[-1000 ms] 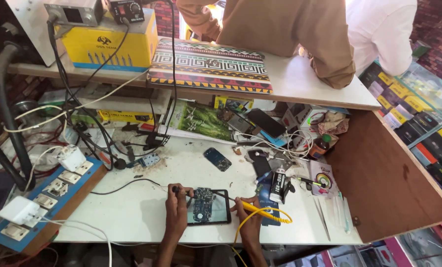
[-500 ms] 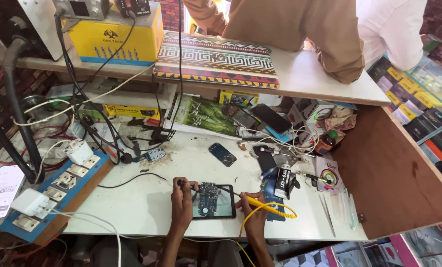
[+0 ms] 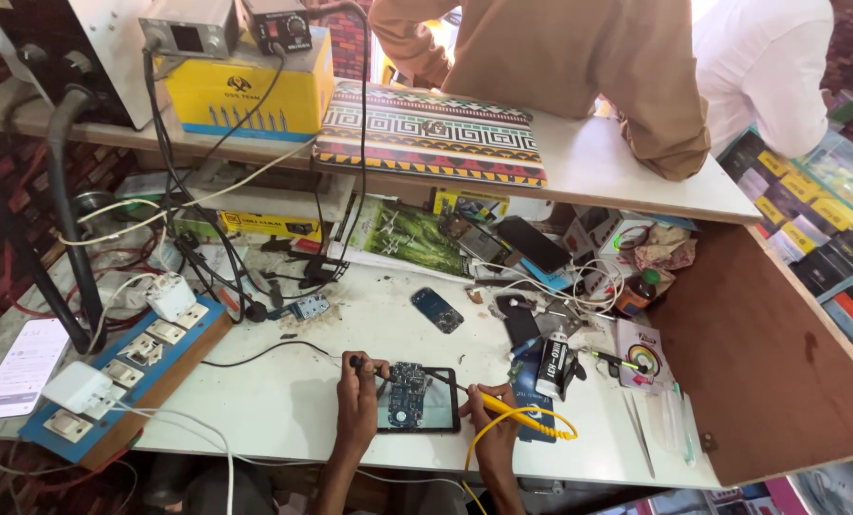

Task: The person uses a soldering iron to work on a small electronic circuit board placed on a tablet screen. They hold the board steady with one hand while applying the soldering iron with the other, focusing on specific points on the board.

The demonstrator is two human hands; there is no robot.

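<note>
An opened phone lies flat on the white surface, close to its near edge, its circuit board showing on the left half. It sits right between the two hands. The left hand rests against the phone's left edge, fingers curled around a thin dark probe whose black lead trails off to the left across the surface. The right hand is just beside the phone's lower right corner, closed around a yellow-handled tool that slants up and left over the device; its yellow cable loops toward the near edge.

Farther back, well apart from the hands, a small dark phone lies alone on the surface. To the right of the work stands a black-and-white tube, and beyond it a roll of tape. A blue board of sockets runs along the left. Two people lean on the raised counter behind, beside a patterned case.
</note>
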